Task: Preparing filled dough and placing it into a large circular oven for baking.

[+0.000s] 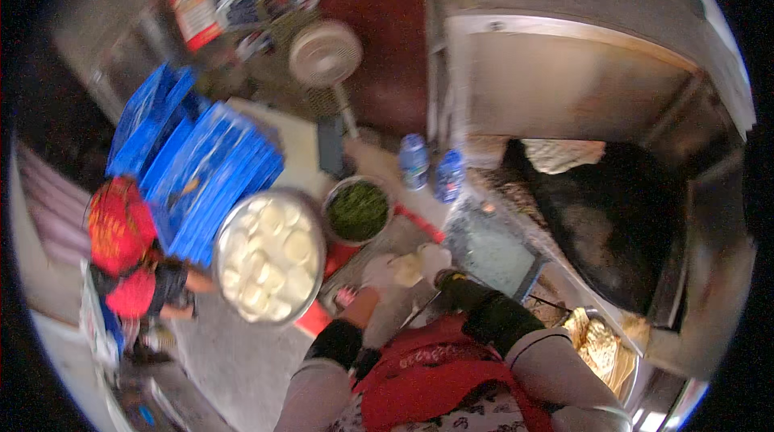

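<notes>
Before my waist, a pale round piece of dough (405,270) is held between my two hands. My left hand (380,273) grips its left side and my right hand (434,259) its right side; motion blur hides the separate fingers. Both hands look whitish, and dark sleeves cover the forearms. To the left stands a large metal basin (318,274) full of pale dough rounds (266,268). Beyond my hands is a bowl of chopped greens (357,211). A tray of cloudy liquid (493,250) lies just right of my right hand.
On the right, a dark-mouthed oven (611,232) holds a pale flatbread (565,153). Foil-like golden pieces (595,341) sit in a container below it. Stacked blue crates (211,172), two bottles (414,163) and a fan (325,54) stand farther off. A person in a red cap (121,226) is beside the basin.
</notes>
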### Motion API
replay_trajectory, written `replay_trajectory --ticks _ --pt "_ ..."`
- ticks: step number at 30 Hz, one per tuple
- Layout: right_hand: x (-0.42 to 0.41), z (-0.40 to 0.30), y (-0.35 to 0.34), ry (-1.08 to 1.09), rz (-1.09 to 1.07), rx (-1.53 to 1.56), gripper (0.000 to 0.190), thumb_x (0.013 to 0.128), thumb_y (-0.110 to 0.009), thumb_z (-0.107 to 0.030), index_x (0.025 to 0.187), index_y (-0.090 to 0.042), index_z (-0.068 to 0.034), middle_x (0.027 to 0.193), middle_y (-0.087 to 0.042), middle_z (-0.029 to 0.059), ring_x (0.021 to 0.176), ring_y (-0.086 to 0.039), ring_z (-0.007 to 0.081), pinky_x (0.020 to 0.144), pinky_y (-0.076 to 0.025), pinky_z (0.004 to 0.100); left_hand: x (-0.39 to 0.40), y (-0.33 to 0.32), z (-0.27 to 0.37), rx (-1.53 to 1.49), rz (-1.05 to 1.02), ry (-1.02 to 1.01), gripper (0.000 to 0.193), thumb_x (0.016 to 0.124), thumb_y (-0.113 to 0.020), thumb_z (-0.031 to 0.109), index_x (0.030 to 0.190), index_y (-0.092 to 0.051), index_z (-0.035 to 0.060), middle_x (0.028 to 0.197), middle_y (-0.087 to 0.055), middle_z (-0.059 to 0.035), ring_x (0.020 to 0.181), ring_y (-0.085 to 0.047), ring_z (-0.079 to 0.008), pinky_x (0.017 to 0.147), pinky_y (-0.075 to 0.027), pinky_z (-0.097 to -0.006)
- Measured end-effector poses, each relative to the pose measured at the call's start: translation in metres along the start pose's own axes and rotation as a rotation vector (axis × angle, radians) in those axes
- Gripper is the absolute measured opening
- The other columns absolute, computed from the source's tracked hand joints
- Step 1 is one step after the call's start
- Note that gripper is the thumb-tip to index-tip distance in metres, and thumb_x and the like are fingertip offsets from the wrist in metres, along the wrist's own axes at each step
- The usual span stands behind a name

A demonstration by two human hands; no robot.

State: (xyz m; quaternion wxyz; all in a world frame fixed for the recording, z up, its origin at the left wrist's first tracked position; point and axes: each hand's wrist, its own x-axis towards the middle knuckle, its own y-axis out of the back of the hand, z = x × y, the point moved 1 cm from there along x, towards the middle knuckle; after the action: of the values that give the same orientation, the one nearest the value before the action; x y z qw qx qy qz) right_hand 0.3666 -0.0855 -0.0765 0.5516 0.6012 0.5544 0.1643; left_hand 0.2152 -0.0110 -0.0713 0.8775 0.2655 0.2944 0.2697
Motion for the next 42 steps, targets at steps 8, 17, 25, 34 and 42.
replay_trajectory --ticks 8,17,25,34,42 --pt "-0.028 -0.015 0.053 0.067 0.187 1.327 0.028 0.086 -0.049 -0.027 0.107 -0.059 -0.011 0.098 -0.062 0.0117 0.085 -0.062 0.0249 0.069 -0.050 0.0393 0.054 -0.036 0.024 -0.565 0.485 -0.122 0.045 0.090 -0.049 0.039 0.100 -0.059 -0.0040 0.094 -0.063 -0.0177 0.085 -0.059 -0.0267 0.081 -0.047 -0.0337" --pt "-0.131 0.227 0.250 -0.056 1.192 1.125 0.032 0.090 -0.052 -0.028 0.077 -0.063 -0.002 0.067 -0.063 0.0137 0.064 -0.060 0.0197 0.057 -0.046 0.0323 0.050 -0.058 0.339 -0.620 -0.082 -0.782 0.028 0.090 -0.056 0.011 0.116 -0.054 0.0004 0.104 -0.058 -0.0053 0.096 -0.055 -0.0138 0.080 -0.050 -0.0274" --pt "-0.148 0.349 0.249 -0.667 0.657 -0.530 0.070 0.086 -0.048 -0.041 0.140 -0.025 -0.003 0.143 -0.029 0.0172 0.131 -0.029 0.0383 0.107 -0.021 0.0531 0.065 -0.106 0.346 -0.915 -0.488 -0.315 0.042 0.092 -0.053 0.013 0.129 -0.039 -0.0001 0.125 -0.049 -0.0157 0.104 -0.055 -0.0204 0.087 -0.049 -0.0322" --pt "-0.117 0.322 0.252 -0.659 0.947 -0.313 0.083 0.084 -0.041 -0.056 0.139 -0.024 0.004 0.144 -0.021 0.0269 0.134 -0.015 0.0473 0.107 -0.011 0.0577 0.006 0.048 0.155 -0.462 0.495 -0.469 0.025 0.088 -0.050 0.001 0.113 -0.053 0.0017 0.107 -0.057 -0.0077 0.096 -0.055 -0.0168 0.086 -0.045 -0.0276" --pt "-0.128 0.312 0.258 -0.898 0.748 -0.211 0.086 0.085 -0.032 -0.060 0.142 -0.014 0.002 0.149 -0.011 0.0226 0.136 -0.004 0.0445 0.107 0.000 0.0579 -0.081 0.151 -0.144 0.448 0.815 0.567 0.045 0.093 -0.036 0.023 0.130 -0.037 -0.0043 0.123 -0.047 -0.0221 0.105 -0.051 -0.0330 0.091 -0.039 -0.0399"
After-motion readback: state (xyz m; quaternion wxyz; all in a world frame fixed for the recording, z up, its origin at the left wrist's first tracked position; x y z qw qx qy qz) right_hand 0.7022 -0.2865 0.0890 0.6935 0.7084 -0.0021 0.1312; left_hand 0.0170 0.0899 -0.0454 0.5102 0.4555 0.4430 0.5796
